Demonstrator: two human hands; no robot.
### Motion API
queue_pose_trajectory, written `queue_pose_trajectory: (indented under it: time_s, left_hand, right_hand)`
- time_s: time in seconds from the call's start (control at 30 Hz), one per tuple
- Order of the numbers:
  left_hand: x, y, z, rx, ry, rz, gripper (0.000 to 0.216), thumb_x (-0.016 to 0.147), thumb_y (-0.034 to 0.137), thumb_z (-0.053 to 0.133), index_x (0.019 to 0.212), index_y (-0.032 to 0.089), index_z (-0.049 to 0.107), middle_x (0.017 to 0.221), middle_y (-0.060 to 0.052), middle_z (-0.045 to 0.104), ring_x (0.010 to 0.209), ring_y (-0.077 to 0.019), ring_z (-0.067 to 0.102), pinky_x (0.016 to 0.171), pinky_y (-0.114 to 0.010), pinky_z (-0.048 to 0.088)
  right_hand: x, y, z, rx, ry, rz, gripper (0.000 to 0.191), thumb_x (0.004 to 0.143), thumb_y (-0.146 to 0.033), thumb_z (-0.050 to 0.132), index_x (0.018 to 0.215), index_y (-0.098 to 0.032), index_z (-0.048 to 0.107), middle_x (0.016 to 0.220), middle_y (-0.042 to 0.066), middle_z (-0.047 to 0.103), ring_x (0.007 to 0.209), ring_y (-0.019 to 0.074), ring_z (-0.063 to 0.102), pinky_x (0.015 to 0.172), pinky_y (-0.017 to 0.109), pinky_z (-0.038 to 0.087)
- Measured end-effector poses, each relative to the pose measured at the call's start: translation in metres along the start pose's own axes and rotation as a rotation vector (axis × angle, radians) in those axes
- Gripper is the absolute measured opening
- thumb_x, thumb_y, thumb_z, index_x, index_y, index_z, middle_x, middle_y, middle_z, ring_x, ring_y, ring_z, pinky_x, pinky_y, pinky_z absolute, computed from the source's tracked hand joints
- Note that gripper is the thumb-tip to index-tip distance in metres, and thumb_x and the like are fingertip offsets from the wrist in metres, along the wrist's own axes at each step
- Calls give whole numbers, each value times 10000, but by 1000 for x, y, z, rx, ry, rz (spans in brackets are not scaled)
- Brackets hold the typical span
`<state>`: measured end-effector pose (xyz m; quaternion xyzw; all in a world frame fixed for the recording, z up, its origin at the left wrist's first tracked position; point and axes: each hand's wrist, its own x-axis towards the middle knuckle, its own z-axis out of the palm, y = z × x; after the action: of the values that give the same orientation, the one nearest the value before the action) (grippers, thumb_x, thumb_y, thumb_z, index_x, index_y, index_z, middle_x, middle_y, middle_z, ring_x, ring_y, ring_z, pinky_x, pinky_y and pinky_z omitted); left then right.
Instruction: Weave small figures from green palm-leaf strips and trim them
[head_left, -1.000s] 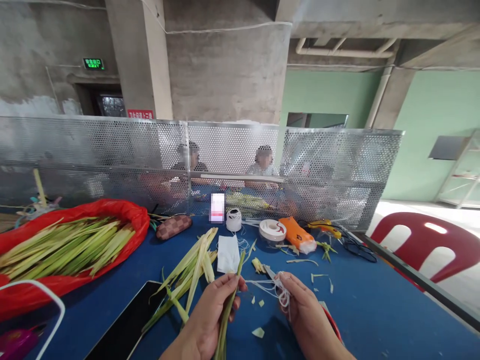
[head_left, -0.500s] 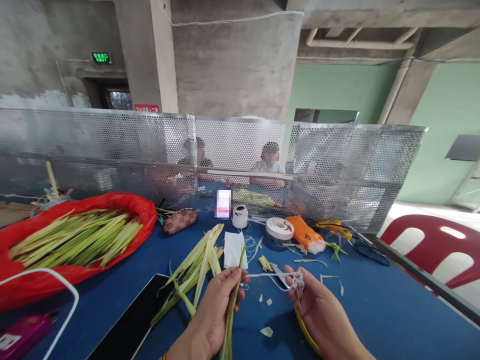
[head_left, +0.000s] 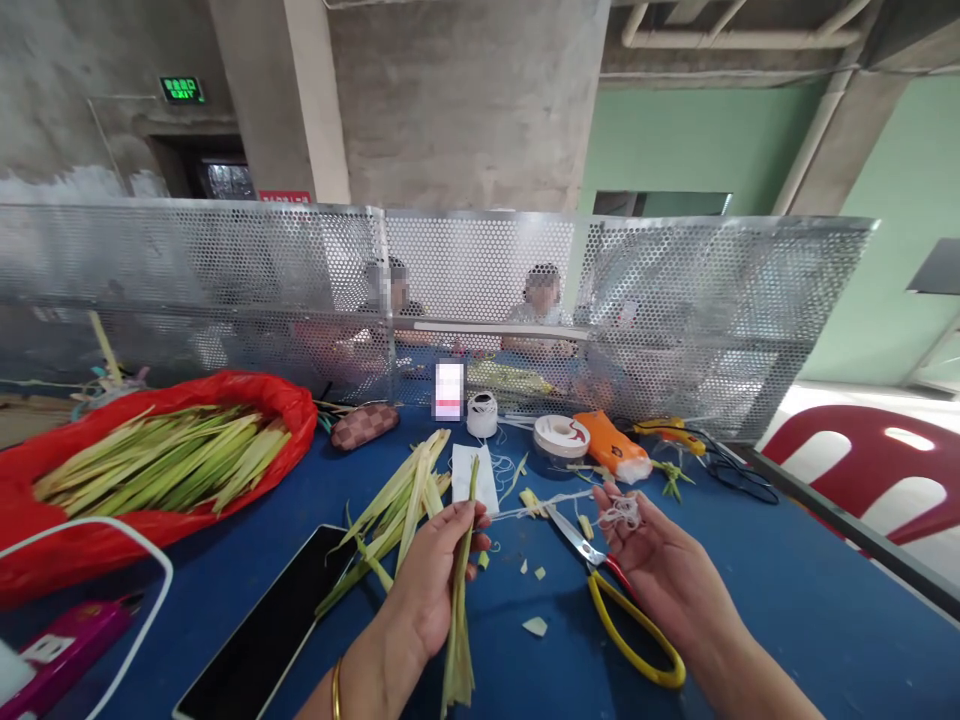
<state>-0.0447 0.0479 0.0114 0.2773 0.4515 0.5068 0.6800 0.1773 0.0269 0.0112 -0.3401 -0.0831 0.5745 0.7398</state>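
Observation:
My left hand (head_left: 435, 560) is closed around a bundle of green leaf strips (head_left: 459, 640), which points away from me with its frayed end toward me. White thread (head_left: 517, 512) runs from that bundle across to my right hand (head_left: 660, 550), whose curled fingers hold a loose tangle of the same thread (head_left: 621, 512). Below my right hand, scissors with yellow handles (head_left: 600, 605) lie on the blue table, blades pointing away; the hand covers part of them. Left of my left hand lies a pile of pale leaf strips (head_left: 401, 500).
A red bag (head_left: 300, 400) full of leaf strips stands at the left, near a black tablet-like slab (head_left: 262, 620). Farther back are a thread spool (head_left: 481, 414), a tape roll (head_left: 561, 438), an orange packet (head_left: 611, 445) and a phone (head_left: 448, 390). Behind a perforated metal screen (head_left: 480, 270) sit two people.
My right hand has moved right and slightly up, away from the left, drawing the thread farther out and uncovering more of the scissors. The camera view has tilted down a little.

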Motion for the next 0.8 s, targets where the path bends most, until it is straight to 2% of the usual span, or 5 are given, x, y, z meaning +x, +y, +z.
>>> queue_pose_trajectory:
  time_s: [0.23, 0.37, 0.6, 0.67, 0.8]
  left_hand:
    - [1, 1, 0, -71, -48, 12, 165, 758, 267, 691, 825, 123, 647, 663, 30, 512, 489, -35, 478, 387, -134, 319]
    - [0, 3, 0, -84, -52, 11, 148, 767, 254, 682, 818, 120, 644, 661, 29, 511, 497, -40, 492, 399, -137, 341]
    - [1, 3, 1, -99, 0, 11, 129, 764, 224, 681, 825, 116, 647, 660, 17, 542, 531, -57, 535, 412, -138, 369]
    - [2, 3, 0, -105, 4, 27, 109, 773, 206, 667, 822, 111, 645, 647, 20, 537, 519, -54, 526, 413, -139, 372]
    - [4, 3, -1, -110, 7, 51, 75, 795, 171, 630, 823, 103, 645, 646, 20, 534, 499, -48, 513, 411, -141, 374]
  right_hand:
    - [-5, -4, 6, -13, 20, -33, 155, 908, -93, 466, 924, -126, 616, 912, 97, 713, 855, 165, 711, 639, 218, 610]
    - [-5, -6, 7, -12, 26, -42, 151, 896, -91, 471, 841, -140, 603, 853, 82, 705, 823, 160, 712, 612, 207, 606]
    - [-5, -7, 6, -22, 13, -56, 98, 841, -105, 530, 786, -166, 583, 874, 66, 697, 896, 182, 691, 652, 231, 608]
    - [-5, -8, 5, -49, 2, -66, 82, 833, -112, 541, 793, -163, 591, 872, 65, 694, 838, 174, 692, 609, 217, 602]
    - [0, -10, -1, -120, 14, -102, 51, 809, -117, 581, 792, -149, 617, 707, 12, 635, 540, 97, 604, 430, 152, 523]
